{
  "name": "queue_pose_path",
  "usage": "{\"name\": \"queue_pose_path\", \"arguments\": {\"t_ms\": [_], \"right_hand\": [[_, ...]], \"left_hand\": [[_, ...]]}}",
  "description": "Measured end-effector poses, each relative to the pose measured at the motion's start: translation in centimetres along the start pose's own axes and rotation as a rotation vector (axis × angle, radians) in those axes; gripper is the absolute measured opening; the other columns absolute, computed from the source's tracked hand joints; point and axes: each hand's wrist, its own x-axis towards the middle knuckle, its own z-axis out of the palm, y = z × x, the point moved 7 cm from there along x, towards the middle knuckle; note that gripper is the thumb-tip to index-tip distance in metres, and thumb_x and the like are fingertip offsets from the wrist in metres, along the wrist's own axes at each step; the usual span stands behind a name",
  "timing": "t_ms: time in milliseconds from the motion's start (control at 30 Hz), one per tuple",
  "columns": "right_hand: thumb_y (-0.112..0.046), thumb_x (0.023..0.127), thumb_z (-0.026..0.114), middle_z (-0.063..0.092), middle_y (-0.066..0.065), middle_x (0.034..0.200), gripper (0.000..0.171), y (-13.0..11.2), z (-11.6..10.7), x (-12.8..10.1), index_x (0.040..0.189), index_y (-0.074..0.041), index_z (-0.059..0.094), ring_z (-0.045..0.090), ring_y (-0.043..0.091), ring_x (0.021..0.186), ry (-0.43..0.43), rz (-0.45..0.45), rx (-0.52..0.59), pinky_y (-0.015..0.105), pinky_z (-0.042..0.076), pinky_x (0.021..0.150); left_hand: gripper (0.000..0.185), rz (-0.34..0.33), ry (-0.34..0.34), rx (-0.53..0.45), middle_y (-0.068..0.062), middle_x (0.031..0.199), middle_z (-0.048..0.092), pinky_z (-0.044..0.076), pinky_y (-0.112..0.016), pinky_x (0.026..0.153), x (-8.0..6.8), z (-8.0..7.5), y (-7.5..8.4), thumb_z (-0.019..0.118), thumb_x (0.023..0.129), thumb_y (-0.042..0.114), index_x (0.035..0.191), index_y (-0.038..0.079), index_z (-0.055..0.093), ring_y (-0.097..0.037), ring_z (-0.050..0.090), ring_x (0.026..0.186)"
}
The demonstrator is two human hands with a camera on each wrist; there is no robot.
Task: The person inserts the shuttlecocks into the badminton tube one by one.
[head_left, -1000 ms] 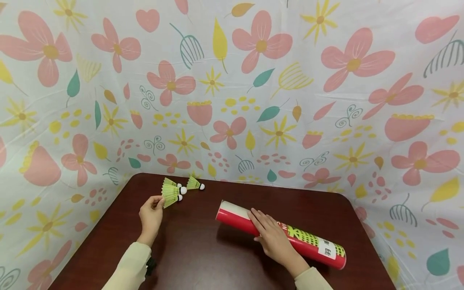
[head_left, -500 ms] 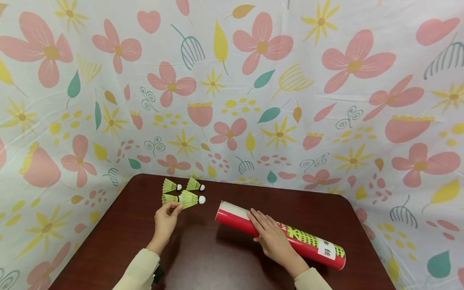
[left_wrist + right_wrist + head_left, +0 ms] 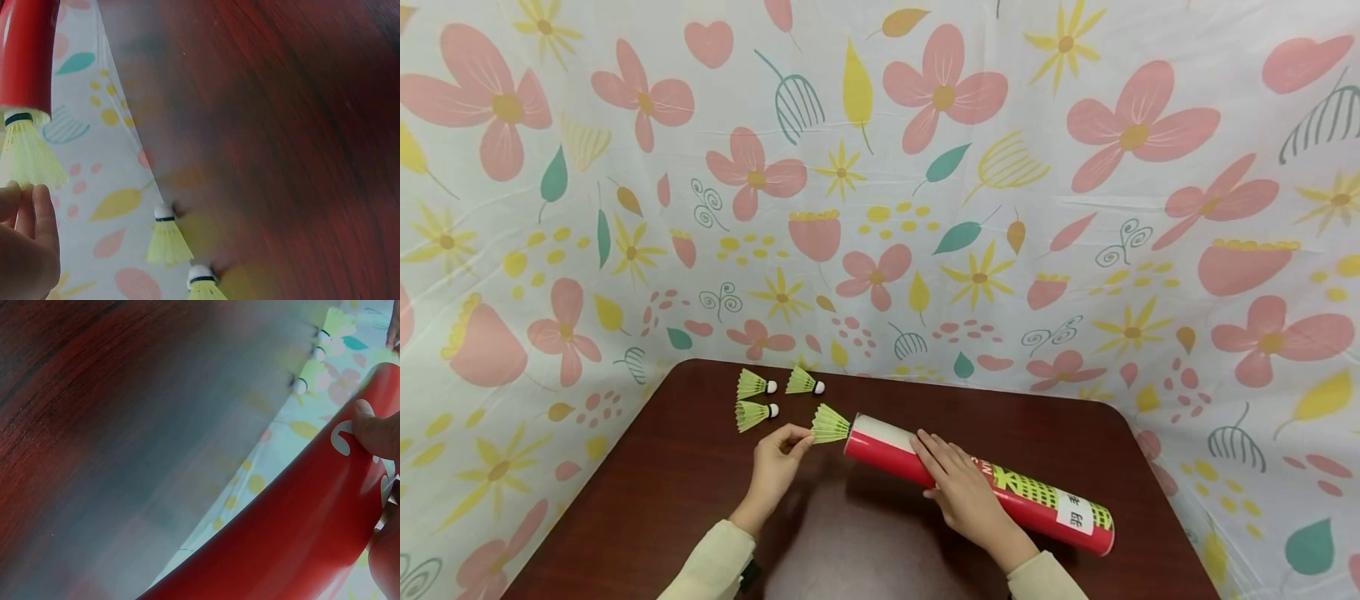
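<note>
My left hand (image 3: 772, 471) pinches a yellow shuttlecock (image 3: 830, 425) by the edge of its skirt, between thumb and fingertips. The cork of that shuttlecock is hidden inside the left end of a red and white shuttlecock tube (image 3: 1037, 510); in the left wrist view its black band (image 3: 20, 117) shows right at the tube's rim. My right hand (image 3: 966, 492) holds the tube around its middle from above. The right wrist view has the thumb (image 3: 375, 432) on one side of the red wall and fingers on the other. The tube slants, its left end farther from me.
Three more yellow shuttlecocks lie at the table's back left: one at the rear (image 3: 752, 383), one to its right (image 3: 802, 381) and one in front (image 3: 752, 415). The dark brown table (image 3: 865, 542) meets a flower-print curtain (image 3: 880, 208) at the back and sides.
My left hand has picked the held shuttlecock up from beside the others and carried it right to the tube's end, where its cork has gone in. The right hand and tube have stayed put.
</note>
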Motion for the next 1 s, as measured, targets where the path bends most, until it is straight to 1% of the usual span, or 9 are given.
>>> {"name": "queue_pose_path", "arguments": {"t_ms": [167, 333, 467, 567, 733, 767, 833, 900, 1000], "right_hand": [[-0.017, 0.077, 0.081, 0.037, 0.011, 0.151, 0.092, -0.2, 0.1, 0.1, 0.152, -0.010, 0.028, 0.038, 0.027, 0.136, -0.010, 0.001, 0.019, 0.050, 0.036, 0.105], [-0.018, 0.075, 0.082, 0.038, 0.012, 0.150, 0.094, -0.2, 0.1, 0.0, 0.152, -0.010, 0.028, 0.039, 0.028, 0.135, -0.008, 0.000, 0.011, 0.051, 0.037, 0.104], [-0.018, 0.075, 0.082, 0.038, 0.011, 0.150, 0.095, -0.1, 0.0, 0.1, 0.152, -0.010, 0.027, 0.038, 0.027, 0.135, -0.003, 0.001, 0.002, 0.051, 0.037, 0.104], [-0.018, 0.076, 0.082, 0.038, 0.011, 0.150, 0.094, -0.1, -0.1, 0.2, 0.152, -0.011, 0.028, 0.038, 0.027, 0.136, 0.001, 0.002, 0.007, 0.050, 0.037, 0.105], [-0.017, 0.076, 0.082, 0.039, 0.012, 0.149, 0.091, -0.1, -0.4, 0.3, 0.151, -0.010, 0.031, 0.039, 0.027, 0.136, 0.023, 0.001, 0.010, 0.049, 0.037, 0.105], [-0.017, 0.076, 0.082, 0.039, 0.012, 0.149, 0.091, -0.1, -0.5, 0.3, 0.151, -0.010, 0.031, 0.039, 0.027, 0.135, 0.026, -0.001, 0.011, 0.049, 0.037, 0.105], [-0.018, 0.076, 0.082, 0.039, 0.012, 0.149, 0.090, -0.1, -0.5, 0.3, 0.151, -0.010, 0.031, 0.039, 0.027, 0.135, 0.029, -0.003, 0.011, 0.049, 0.037, 0.105], [-0.018, 0.076, 0.082, 0.039, 0.012, 0.149, 0.091, -0.2, -0.4, 0.3, 0.151, -0.009, 0.031, 0.040, 0.027, 0.135, 0.029, -0.004, 0.009, 0.049, 0.037, 0.104], [-0.018, 0.075, 0.083, 0.039, 0.012, 0.150, 0.093, -0.2, -0.3, 0.3, 0.151, -0.009, 0.031, 0.040, 0.027, 0.135, 0.029, 0.000, 0.009, 0.049, 0.037, 0.105]], "left_hand": [[0.008, 0.048, -0.031, -0.021, -0.011, 0.080, 0.071, 0.049, -0.022, 0.059, -0.2, 1.1, 0.8, 0.075, 0.080, 0.000, 0.084, 0.007, 0.074, -0.012, 0.062, 0.069], [0.007, 0.037, -0.054, 0.004, -0.007, 0.082, 0.072, 0.051, -0.025, 0.061, -0.2, 2.0, 1.0, 0.076, 0.081, 0.004, 0.085, 0.009, 0.074, -0.009, 0.062, 0.071], [0.006, 0.035, -0.058, 0.028, -0.001, 0.081, 0.071, 0.051, -0.025, 0.061, -0.4, 2.4, 1.0, 0.075, 0.083, 0.005, 0.086, 0.010, 0.074, -0.012, 0.062, 0.071], [0.003, 0.052, -0.056, 0.034, 0.001, 0.081, 0.070, 0.049, -0.024, 0.061, -0.5, 2.7, 1.1, 0.073, 0.085, 0.010, 0.087, 0.008, 0.073, -0.013, 0.061, 0.072], [0.009, 0.112, -0.010, 0.025, 0.003, 0.079, 0.070, 0.048, -0.022, 0.059, -0.6, 2.8, 1.3, 0.073, 0.087, 0.016, 0.086, 0.006, 0.071, -0.006, 0.060, 0.071], [0.008, 0.133, 0.007, 0.023, 0.002, 0.078, 0.070, 0.048, -0.021, 0.059, -0.6, 2.8, 1.3, 0.073, 0.086, 0.014, 0.085, 0.006, 0.071, -0.006, 0.060, 0.070], [0.006, 0.138, 0.032, 0.022, 0.003, 0.077, 0.069, 0.047, -0.019, 0.058, -0.7, 2.8, 1.2, 0.074, 0.085, 0.013, 0.084, 0.007, 0.071, -0.003, 0.058, 0.068], [0.008, 0.124, 0.046, 0.016, 0.002, 0.077, 0.069, 0.047, -0.019, 0.057, -0.9, 2.8, 1.0, 0.074, 0.085, 0.013, 0.084, 0.006, 0.071, -0.003, 0.058, 0.067], [0.007, 0.066, 0.053, 0.008, 0.002, 0.078, 0.070, 0.047, -0.021, 0.057, -1.1, 2.7, 0.7, 0.075, 0.084, 0.013, 0.085, 0.007, 0.072, -0.005, 0.058, 0.067]]}}
